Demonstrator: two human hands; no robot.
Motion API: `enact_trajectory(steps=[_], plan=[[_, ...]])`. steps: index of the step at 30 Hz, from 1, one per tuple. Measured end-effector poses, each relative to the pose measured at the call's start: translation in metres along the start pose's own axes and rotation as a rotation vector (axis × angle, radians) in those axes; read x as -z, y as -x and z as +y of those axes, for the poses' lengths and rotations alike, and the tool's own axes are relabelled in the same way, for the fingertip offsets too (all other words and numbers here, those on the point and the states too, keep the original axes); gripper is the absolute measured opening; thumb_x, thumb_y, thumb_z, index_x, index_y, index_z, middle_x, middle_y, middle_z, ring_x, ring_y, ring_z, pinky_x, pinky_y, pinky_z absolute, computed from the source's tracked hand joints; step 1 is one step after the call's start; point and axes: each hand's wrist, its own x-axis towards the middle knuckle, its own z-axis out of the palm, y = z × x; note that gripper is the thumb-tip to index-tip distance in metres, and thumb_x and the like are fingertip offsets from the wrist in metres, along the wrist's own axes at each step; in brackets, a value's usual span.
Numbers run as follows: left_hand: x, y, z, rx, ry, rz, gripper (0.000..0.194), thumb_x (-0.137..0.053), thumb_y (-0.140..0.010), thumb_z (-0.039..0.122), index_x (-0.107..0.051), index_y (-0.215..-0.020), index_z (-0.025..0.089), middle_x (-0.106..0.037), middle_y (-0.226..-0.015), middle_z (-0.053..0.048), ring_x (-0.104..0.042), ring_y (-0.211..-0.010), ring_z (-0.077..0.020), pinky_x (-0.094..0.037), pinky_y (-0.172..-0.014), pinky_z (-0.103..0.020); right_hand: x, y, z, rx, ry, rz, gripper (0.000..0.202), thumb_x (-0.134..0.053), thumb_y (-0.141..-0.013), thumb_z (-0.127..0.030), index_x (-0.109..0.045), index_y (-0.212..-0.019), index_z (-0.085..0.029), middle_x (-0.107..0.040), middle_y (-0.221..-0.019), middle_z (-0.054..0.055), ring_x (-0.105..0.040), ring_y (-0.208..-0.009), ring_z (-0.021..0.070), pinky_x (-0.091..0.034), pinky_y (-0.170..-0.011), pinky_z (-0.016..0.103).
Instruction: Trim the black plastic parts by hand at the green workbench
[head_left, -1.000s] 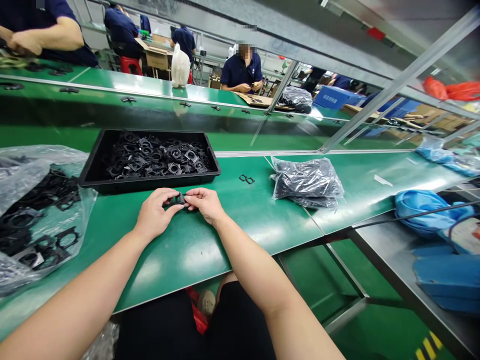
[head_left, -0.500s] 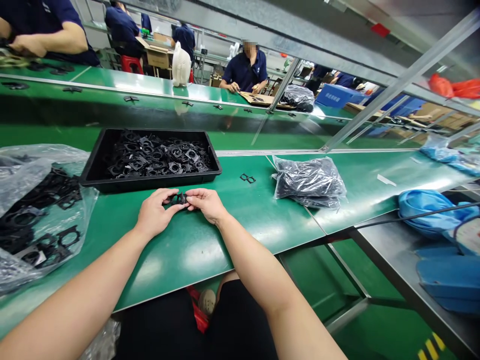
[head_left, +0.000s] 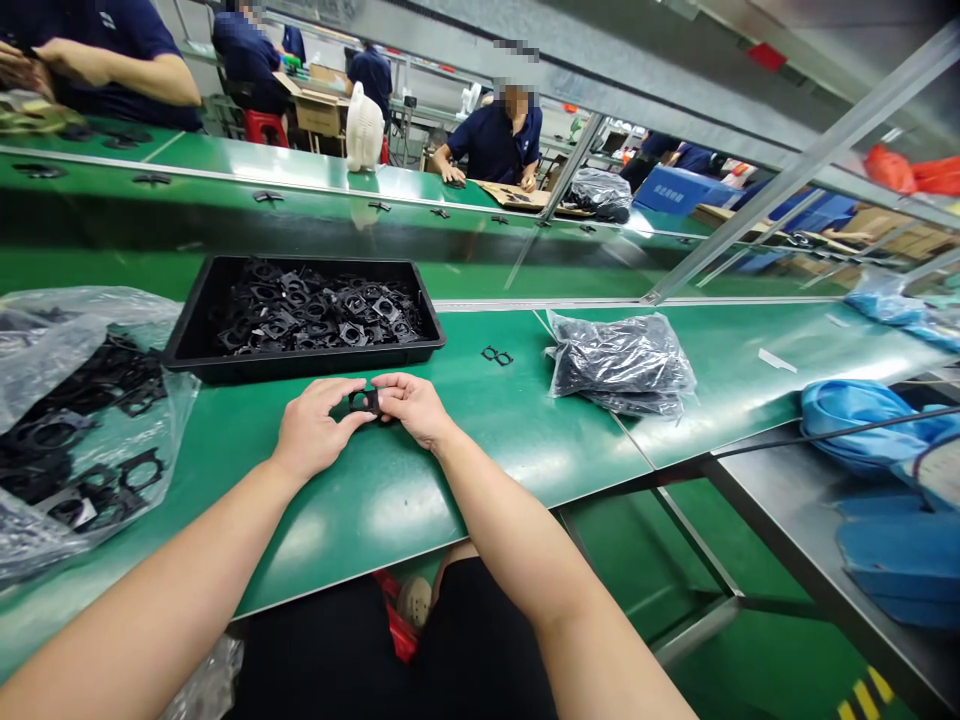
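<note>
Between my two hands is a small black plastic bracket (head_left: 364,402) with a round opening, held above the green bench. My left hand (head_left: 315,425) pinches its left side between thumb and fingers. On its right side my right hand (head_left: 416,408) grips it the same way. Just beyond my hands stands a black tray (head_left: 315,370) heaped with similar black brackets (head_left: 300,308). A pair of black rings (head_left: 497,355) lies on the bench to the right of the tray.
An open clear plastic bag (head_left: 172,410) of black parts lies at the left. A sealed bag (head_left: 622,358) of dark parts rests to the right. Across a belt (head_left: 465,250) carrying spaced black parts, co-workers (head_left: 499,140) sit. A metal post (head_left: 750,220) slants up at right.
The bracket has turned in my fingers, so its round opening now faces me. My hands have shifted only slightly. The co-worker opposite has moved a hand down to the bench.
</note>
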Motion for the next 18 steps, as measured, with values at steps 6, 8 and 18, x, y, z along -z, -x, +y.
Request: enact_trajectory(steps=[6,8,18], plan=[[0.0006,-0.0007,0.0022,0.002,0.005,0.003,0.037,-0.07,-0.07,0.042,-0.069,-0.103,0.024,-0.07,-0.103,-0.004,-0.062,-0.097,-0.0224,-0.046,-0.092,-0.035,0.0003,0.0018,-0.0016,0.002,-0.068,-0.035,0.042,-0.083,-0.053,-0.03,-0.064,-0.089,-0.016,-0.07,-0.068,0.001,-0.062,-0.059,0.0105,-0.044,-0.051,0.019],[0.0005,-0.0011,0.0029,0.015,0.006,-0.006,0.037,-0.07,-0.07,0.042,-0.069,-0.102,0.024,-0.07,-0.103,-0.004,-0.063,-0.097,-0.0224,-0.046,-0.092,-0.035,0.0005,0.0015,-0.0008,-0.003,-0.088,-0.039,0.044,-0.083,-0.052,-0.03,-0.064,-0.089,-0.015,-0.07,-0.07,0.002,-0.062,-0.059,0.0104,-0.045,-0.051,0.019],[0.0004,-0.0025,0.0039,0.006,0.038,0.003,0.039,-0.07,-0.07,0.042,-0.068,-0.102,0.021,-0.07,-0.101,-0.005,-0.064,-0.093,-0.0206,-0.048,-0.088,-0.033,0.0044,-0.0003,0.0005,-0.012,-0.17,-0.07,0.046,-0.086,-0.051,-0.028,-0.063,-0.088,-0.015,-0.07,-0.067,0.001,-0.06,-0.055,0.0091,-0.046,-0.05,0.018]])
